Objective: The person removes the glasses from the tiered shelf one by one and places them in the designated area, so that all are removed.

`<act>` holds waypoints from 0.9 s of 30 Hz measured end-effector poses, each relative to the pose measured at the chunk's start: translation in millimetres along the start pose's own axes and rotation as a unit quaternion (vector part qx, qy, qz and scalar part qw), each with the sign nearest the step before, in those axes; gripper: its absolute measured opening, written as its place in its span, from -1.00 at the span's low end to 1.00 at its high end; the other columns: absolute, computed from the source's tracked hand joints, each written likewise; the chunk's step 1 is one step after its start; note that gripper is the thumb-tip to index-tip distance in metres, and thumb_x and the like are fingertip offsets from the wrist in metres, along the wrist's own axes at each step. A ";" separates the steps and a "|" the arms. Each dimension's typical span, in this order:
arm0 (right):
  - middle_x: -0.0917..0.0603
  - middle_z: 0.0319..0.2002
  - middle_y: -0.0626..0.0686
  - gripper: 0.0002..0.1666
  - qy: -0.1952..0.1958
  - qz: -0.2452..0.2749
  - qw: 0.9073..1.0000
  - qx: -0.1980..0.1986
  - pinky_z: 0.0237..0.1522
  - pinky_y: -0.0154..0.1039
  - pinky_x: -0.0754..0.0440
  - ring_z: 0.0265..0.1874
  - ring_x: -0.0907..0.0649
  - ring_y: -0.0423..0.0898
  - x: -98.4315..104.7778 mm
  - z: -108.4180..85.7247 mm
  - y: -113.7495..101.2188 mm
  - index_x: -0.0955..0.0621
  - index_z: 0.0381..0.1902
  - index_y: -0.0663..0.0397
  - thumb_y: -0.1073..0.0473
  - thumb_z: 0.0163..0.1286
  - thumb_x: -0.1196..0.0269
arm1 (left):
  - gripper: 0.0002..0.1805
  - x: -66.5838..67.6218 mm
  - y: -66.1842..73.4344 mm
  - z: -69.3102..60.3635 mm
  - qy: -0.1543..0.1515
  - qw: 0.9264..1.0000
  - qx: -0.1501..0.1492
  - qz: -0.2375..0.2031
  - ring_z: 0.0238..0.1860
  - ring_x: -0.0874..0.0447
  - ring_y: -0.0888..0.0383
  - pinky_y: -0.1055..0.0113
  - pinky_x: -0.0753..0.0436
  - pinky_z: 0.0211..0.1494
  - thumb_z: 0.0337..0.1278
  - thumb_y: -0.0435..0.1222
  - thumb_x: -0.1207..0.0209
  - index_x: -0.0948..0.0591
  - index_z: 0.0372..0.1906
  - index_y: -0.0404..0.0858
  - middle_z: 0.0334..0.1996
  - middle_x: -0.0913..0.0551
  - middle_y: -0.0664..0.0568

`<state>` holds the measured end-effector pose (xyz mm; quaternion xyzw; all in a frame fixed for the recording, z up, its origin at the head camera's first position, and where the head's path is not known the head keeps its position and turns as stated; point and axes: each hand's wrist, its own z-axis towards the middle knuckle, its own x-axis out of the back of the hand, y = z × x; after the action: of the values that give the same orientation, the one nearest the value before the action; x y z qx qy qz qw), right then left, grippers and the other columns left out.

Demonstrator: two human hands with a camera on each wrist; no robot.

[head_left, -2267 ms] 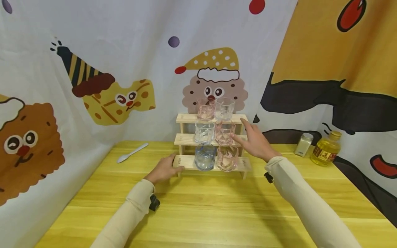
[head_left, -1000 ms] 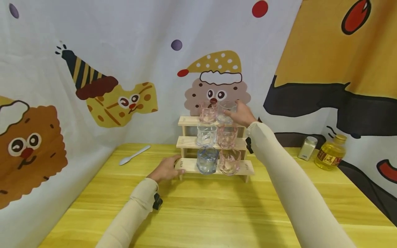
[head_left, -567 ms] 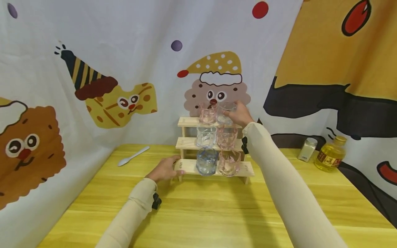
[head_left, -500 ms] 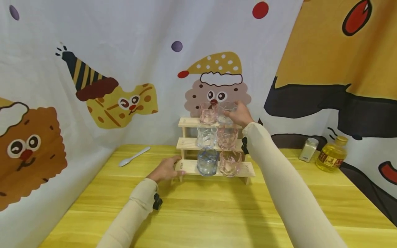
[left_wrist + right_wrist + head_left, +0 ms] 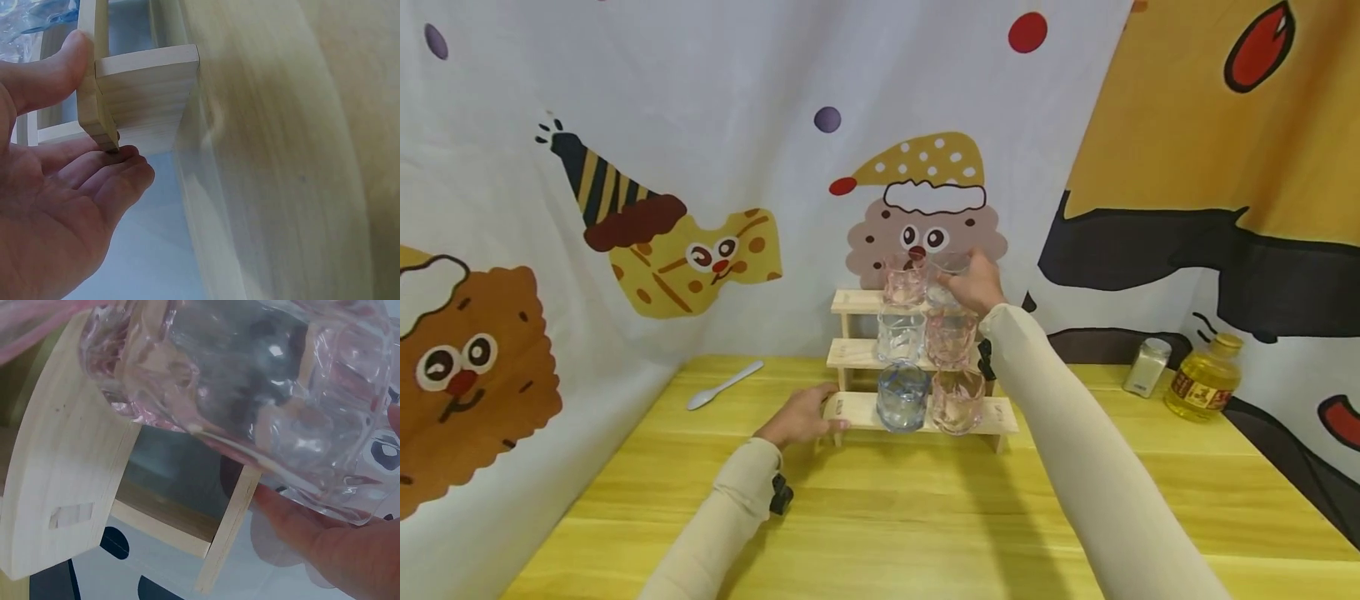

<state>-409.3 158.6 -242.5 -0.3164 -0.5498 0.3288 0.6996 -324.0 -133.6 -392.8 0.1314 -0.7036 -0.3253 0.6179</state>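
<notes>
A: What fault do we guard against here?

B: We rate a knock as the main risk. The top clear glass (image 5: 937, 295) is at the right of the top tier of the wooden stand (image 5: 854, 409), just beside the upper pink glass (image 5: 904, 282). A sideways swing of our right hand (image 5: 977, 283) could push that neighbour off the tier. A low wrist could catch the middle pink glass (image 5: 951, 340), one tier down. Too light a grip could let the smooth wall slip.

A: And the stand itself?

B: It could tilt if our left hand (image 5: 799, 417) lifts its end unevenly. The blue glass (image 5: 903, 400) and the front pink glass (image 5: 957, 404), on the bottom tier, could then slide.

A: What is the state of our fingers?

B: On the right, we part them to about the glass's width: thumb on the near side, fingers curled round it. We cannot tell whether its base touches the tier. On the left, we hold a narrow gap at the bottom tier's left end: thumb above the board, fingers curled beneath.
</notes>
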 end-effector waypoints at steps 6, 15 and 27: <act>-0.18 0.55 0.29 -0.02 0.010 -0.001 1.000 0.003 0.51 0.18 -0.28 0.53 -0.22 0.28 0.9 1.4 5.9 -0.07 0.59 0.15 0.02 0.42 -0.30 | -0.18 -2.2 -1.9 2.1 -0.001 1.000 0.006 -0.008 0.34 -0.48 -0.26 -0.15 -0.47 0.39 0.21 -0.13 -0.37 -0.31 0.49 -0.30 0.35 -0.48 -0.31; -0.28 0.49 0.30 -0.15 0.032 0.041 0.998 0.032 0.39 0.18 -0.44 0.44 -0.35 0.26 17.1 -1.3 8.7 -0.18 0.54 0.20 0.08 0.44 -0.28 | -0.18 -1.4 -3.0 1.6 -0.002 1.000 0.009 -0.009 0.37 -0.43 -0.28 -0.17 -0.45 0.41 0.23 -0.12 -0.36 -0.30 0.50 -0.29 0.38 -0.45 -0.32; -0.12 0.60 0.19 -0.04 0.028 0.036 0.999 0.028 0.27 0.16 -0.53 0.34 -0.46 0.26 45.9 -17.5 12.1 -0.07 0.62 0.04 -0.01 0.45 -0.27 | -0.21 -1.4 0.0 -0.8 -0.001 1.000 0.015 -0.002 0.39 -0.42 -0.28 -0.17 -0.44 0.41 0.25 -0.12 -0.34 -0.31 0.49 -0.27 0.38 -0.45 -0.32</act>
<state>-385.3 201.4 -229.9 -0.3253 -0.5086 0.3598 0.7114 -322.9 -133.0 -393.9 0.1418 -0.7086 -0.3157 0.6150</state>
